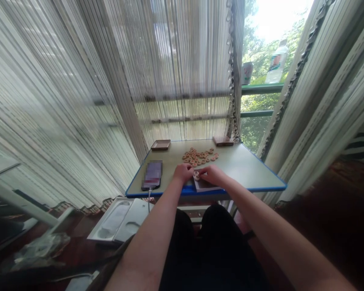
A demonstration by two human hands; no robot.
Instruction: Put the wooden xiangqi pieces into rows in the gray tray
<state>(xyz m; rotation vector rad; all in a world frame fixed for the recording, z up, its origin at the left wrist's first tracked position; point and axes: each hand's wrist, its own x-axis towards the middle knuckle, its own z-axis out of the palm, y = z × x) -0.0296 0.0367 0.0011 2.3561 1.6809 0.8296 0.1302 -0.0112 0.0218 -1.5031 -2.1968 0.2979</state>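
At the near edge of the table lies a shallow box tray point(206, 186), with a few round wooden Chinese chess pieces point(196, 175) in its left end. My right hand point(212, 175) reaches over the tray, thumb and fingertips closed against one of these pieces. My left hand point(183, 172) is at the tray's upper left corner, its fingers curled together; whatever they hold is hidden. Just beyond both hands, many more loose Chinese chess pieces point(199, 155) are spread in a cluster on the tabletop.
The pale table point(248, 169) has a blue rim. A phone point(152, 174) with a cable lies at its left, a brown shallow tray point(161, 144) at the back left, a flat brown box point(223, 141) at the back right. An open white box point(118, 220) sits below, left. Curtains hang behind.
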